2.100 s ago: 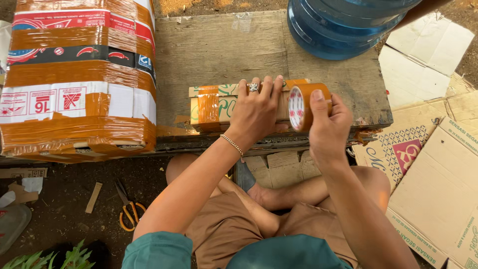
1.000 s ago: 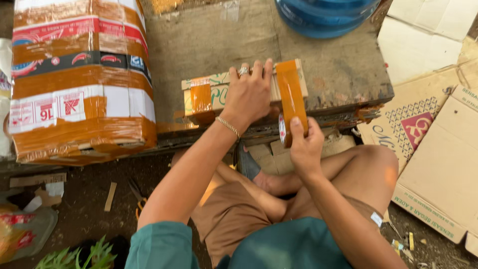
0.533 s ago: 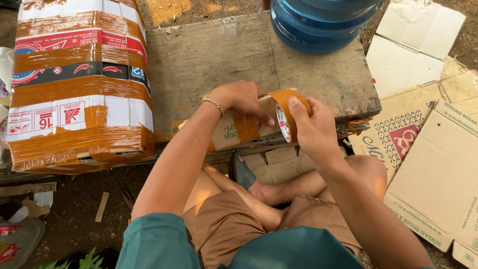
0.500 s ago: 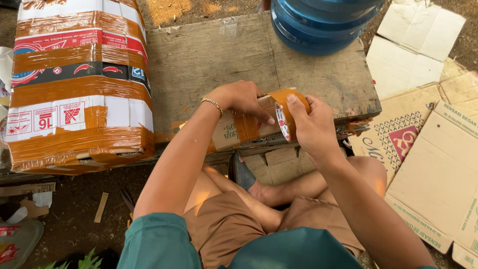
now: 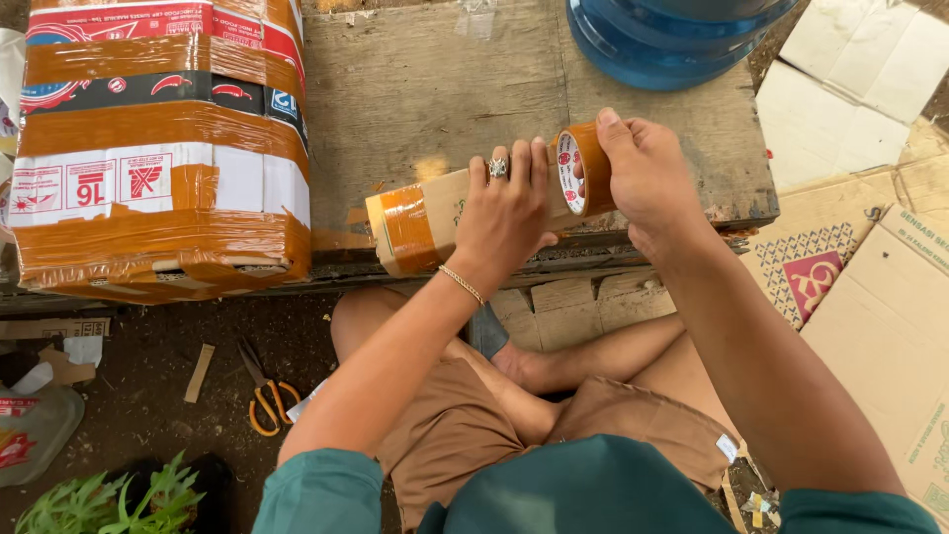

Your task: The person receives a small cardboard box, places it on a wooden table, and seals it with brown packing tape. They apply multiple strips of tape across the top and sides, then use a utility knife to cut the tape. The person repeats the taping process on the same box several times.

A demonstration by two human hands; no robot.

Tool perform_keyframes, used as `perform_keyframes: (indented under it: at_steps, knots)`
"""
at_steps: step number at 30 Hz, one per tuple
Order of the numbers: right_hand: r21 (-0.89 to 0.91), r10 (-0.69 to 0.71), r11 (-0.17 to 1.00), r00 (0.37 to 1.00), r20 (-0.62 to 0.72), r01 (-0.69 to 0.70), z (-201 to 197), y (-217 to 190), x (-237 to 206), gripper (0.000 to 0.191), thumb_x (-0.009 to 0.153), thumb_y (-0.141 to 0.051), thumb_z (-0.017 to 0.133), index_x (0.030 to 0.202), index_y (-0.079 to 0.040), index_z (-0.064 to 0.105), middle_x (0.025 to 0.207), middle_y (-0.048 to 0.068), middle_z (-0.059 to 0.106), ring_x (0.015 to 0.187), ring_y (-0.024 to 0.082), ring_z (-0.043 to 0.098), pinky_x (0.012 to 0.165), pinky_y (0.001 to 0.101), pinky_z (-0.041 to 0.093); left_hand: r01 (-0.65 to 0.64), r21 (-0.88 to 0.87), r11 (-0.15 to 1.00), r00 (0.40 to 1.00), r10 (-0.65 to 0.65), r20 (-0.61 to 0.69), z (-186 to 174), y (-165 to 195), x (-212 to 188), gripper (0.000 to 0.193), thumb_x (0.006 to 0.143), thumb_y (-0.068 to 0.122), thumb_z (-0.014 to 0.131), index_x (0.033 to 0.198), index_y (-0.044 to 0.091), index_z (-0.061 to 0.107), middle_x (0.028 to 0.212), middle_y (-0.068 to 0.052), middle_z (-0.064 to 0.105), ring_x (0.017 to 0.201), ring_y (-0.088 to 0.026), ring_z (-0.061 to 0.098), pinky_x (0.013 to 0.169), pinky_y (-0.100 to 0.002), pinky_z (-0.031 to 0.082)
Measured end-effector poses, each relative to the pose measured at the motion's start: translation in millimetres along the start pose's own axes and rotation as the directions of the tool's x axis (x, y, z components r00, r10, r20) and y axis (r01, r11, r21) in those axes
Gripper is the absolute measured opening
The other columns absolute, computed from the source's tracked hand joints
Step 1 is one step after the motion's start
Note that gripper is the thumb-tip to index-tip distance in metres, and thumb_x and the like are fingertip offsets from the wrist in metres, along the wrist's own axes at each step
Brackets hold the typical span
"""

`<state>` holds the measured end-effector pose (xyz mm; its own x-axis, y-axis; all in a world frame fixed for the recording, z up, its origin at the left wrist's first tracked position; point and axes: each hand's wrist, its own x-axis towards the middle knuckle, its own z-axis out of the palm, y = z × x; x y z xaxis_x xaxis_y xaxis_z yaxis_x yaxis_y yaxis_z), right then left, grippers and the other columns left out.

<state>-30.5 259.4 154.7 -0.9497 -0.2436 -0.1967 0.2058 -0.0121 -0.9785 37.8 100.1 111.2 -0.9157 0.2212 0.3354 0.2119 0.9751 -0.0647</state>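
Observation:
A small cardboard box (image 5: 427, 216) wrapped with bands of brown tape lies at the near edge of a wooden platform (image 5: 445, 89). My left hand (image 5: 504, 213) presses down on top of it, fingers spread, a ring on one finger. My right hand (image 5: 647, 173) grips a roll of brown packing tape (image 5: 583, 168) held against the box's right end. The right part of the box is hidden under my hands.
A large taped carton (image 5: 158, 148) stands on the platform's left. A blue water jug (image 5: 672, 35) sits at the back right. Flattened cardboard sheets (image 5: 870, 257) lie on the ground to the right. Orange-handled scissors (image 5: 262, 391) lie on the dirt left of my knee.
The box has been set back flat on the platform's edge after being tilted toward me. My left hand now lies on top and the tape roll is at the box's right end.

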Motion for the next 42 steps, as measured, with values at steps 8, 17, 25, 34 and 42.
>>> perform_keyframes:
  at_steps: [8, 17, 25, 34, 42]
  knots:
    - [0.093, -0.125, 0.987, 0.988, -0.086, 0.133, 5.6, 20.2, -9.0, 0.029, 0.111, -0.028, 0.055, 0.102, -0.001, 0.065, 0.091, 0.002, 0.067, 0.077, 0.005, 0.056, 0.071, 0.0244, 0.051, -0.111, -0.101, 0.989, 0.994, 0.111, -0.012, 8.4, -26.6, 17.5, 0.113, 0.05, 0.054, 0.094, 0.137, -0.003, 0.049, 0.123, -0.015, 0.056, 0.113, -0.033, 0.058, 0.1, -0.049, 0.041]
    - [0.118, -0.033, 0.992, 0.989, -0.143, 0.05, 3.2, 32.6, -64.4, 0.02, 0.108, -0.019, 0.058, 0.101, -0.001, 0.064, 0.09, 0.002, 0.066, 0.076, 0.005, 0.057, 0.069, 0.023, 0.049, -0.093, -0.081, 0.992, 0.996, 0.093, -0.001, 9.8, -24.6, 17.4, 0.111, 0.053, 0.052, 0.095, 0.138, -0.002, 0.048, 0.128, -0.015, 0.057, 0.116, -0.034, 0.059, 0.103, -0.05, 0.041]
    - [0.142, -0.083, 0.983, 0.967, -0.241, 0.119, 9.8, 83.7, -87.0, 0.02, 0.109, -0.018, 0.059, 0.1, 0.0, 0.062, 0.09, 0.002, 0.064, 0.076, 0.004, 0.054, 0.068, 0.0227, 0.048, -0.103, -0.025, 0.994, 0.995, 0.103, 0.0, 17.2, -24.2, 13.3, 0.109, 0.054, 0.05, 0.094, 0.138, -0.003, 0.051, 0.117, -0.013, 0.059, 0.11, -0.031, 0.061, 0.098, -0.05, 0.044]
    - [0.185, -0.162, 0.96, 0.954, -0.252, 0.212, 22.9, 131.5, -75.8, 0.019, 0.108, -0.019, 0.058, 0.102, -0.001, 0.059, 0.085, 0.003, 0.065, 0.069, 0.006, 0.057, 0.061, 0.0235, 0.052, -0.087, -0.058, 0.994, 0.991, 0.093, 0.101, 11.9, -25.4, 20.0, 0.113, 0.055, 0.048, 0.095, 0.141, -0.005, 0.045, 0.118, -0.014, 0.059, 0.105, -0.032, 0.061, 0.093, -0.051, 0.046]
    - [0.164, -0.137, 0.97, 0.963, -0.232, 0.177, 9.6, 79.8, -71.5, 0.02, 0.105, -0.019, 0.06, 0.1, 0.0, 0.061, 0.084, 0.004, 0.067, 0.067, 0.007, 0.058, 0.059, 0.0233, 0.049, -0.119, -0.079, 0.99, 0.983, 0.129, 0.132, 0.4, -27.7, 22.9, 0.122, 0.053, 0.049, 0.096, 0.147, -0.001, 0.038, 0.125, -0.014, 0.056, 0.111, -0.033, 0.06, 0.098, -0.053, 0.043]
